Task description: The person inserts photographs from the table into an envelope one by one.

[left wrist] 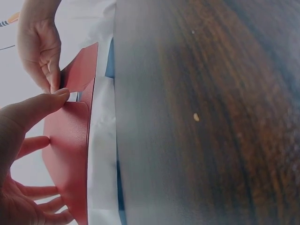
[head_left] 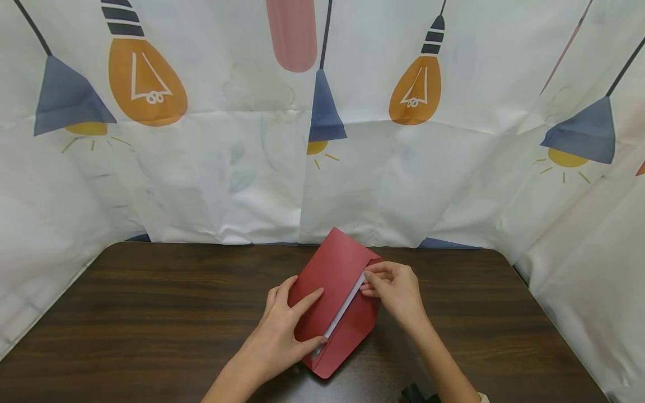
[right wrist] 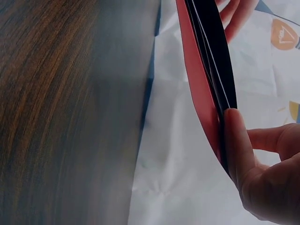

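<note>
A red envelope [head_left: 327, 268] with a wide flap is held aslant above the table. A white paper edge [head_left: 345, 305] shows along its opening. My left hand [head_left: 287, 322] grips the envelope's lower left part, its thumb at the opening and its index finger across the red front. At the upper end of the opening, my right hand [head_left: 395, 288] pinches the paper with thumb and fingertips. The right wrist view looks into the dark inside of the envelope [right wrist: 199, 93], with the right thumb [right wrist: 234, 126] at its edge. In the left wrist view the flap [left wrist: 82, 68] stands up beyond the left thumb.
The dark brown wooden table [head_left: 151, 313] lies under both hands. Behind it hangs a white cloth [head_left: 227, 179] printed with lamps and bulbs. A small black object [head_left: 415, 394] is at the front edge near the right forearm. A pale speck [left wrist: 196, 117] lies on the wood.
</note>
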Available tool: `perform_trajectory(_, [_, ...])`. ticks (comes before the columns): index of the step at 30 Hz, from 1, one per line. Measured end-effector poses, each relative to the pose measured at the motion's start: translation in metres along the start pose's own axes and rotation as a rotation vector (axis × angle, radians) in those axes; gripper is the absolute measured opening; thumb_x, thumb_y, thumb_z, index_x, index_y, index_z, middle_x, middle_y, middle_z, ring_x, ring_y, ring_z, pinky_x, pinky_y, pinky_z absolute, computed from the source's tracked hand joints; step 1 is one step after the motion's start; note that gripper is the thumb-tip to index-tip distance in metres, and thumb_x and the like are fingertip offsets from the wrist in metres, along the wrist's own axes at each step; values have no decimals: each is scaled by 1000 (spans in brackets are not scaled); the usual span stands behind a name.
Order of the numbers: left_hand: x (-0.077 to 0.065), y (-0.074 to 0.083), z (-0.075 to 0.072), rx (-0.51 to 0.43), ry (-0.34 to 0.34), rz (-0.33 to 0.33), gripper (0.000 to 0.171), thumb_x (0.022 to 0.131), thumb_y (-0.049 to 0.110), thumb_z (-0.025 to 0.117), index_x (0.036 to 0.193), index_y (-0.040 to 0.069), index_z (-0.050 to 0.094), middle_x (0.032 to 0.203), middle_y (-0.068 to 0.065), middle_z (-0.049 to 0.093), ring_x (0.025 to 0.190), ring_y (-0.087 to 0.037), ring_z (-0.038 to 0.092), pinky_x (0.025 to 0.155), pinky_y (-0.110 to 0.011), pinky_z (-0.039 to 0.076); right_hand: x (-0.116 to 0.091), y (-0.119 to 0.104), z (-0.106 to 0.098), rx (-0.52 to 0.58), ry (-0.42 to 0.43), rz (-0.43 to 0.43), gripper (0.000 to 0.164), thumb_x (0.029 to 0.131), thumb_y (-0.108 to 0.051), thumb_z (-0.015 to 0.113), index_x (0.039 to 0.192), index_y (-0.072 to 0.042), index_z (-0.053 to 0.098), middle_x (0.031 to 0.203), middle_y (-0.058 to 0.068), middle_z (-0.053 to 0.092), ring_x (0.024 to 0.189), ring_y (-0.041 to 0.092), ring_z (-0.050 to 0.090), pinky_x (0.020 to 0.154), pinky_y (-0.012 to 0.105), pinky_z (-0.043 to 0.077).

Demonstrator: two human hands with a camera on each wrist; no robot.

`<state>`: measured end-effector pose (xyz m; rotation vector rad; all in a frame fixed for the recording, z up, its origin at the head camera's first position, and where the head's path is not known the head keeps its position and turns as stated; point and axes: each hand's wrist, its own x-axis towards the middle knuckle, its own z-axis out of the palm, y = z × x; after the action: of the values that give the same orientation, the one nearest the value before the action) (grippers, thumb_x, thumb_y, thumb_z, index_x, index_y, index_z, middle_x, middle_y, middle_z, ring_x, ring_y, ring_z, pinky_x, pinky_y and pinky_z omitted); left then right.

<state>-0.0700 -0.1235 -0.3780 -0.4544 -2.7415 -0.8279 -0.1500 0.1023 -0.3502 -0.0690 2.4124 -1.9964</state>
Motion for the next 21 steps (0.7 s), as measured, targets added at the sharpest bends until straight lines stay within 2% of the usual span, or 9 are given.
perform_trajectory(6, [0,0,0,-11,-11,-12,74,77,27,97,144,17,66,156,-24,41,136,-42,41,90,-49,59,1,1,-4,-27,-17,-26,15,97,5,69,108,15,73,89,20,76,70,19,75,66,29,63])
perform_trajectory(16, [1,-3,-1,-54,-78,-75,74,77,29,96,144,17,66,154,-25,42,134,-44,41,91,-52,58,3,1,-8,-62,-34,-25,13,97,7,69,107,14,74,89,21,77,73,17,75,68,27,63])
perform_trajectory(21, [1,-7,-2,-63,-88,-96,75,76,29,97,143,16,66,152,-26,43,132,-45,42,88,-52,59,3,2,-11,-96,-75,-43,13,98,7,67,108,11,75,88,19,76,73,21,75,67,28,63])
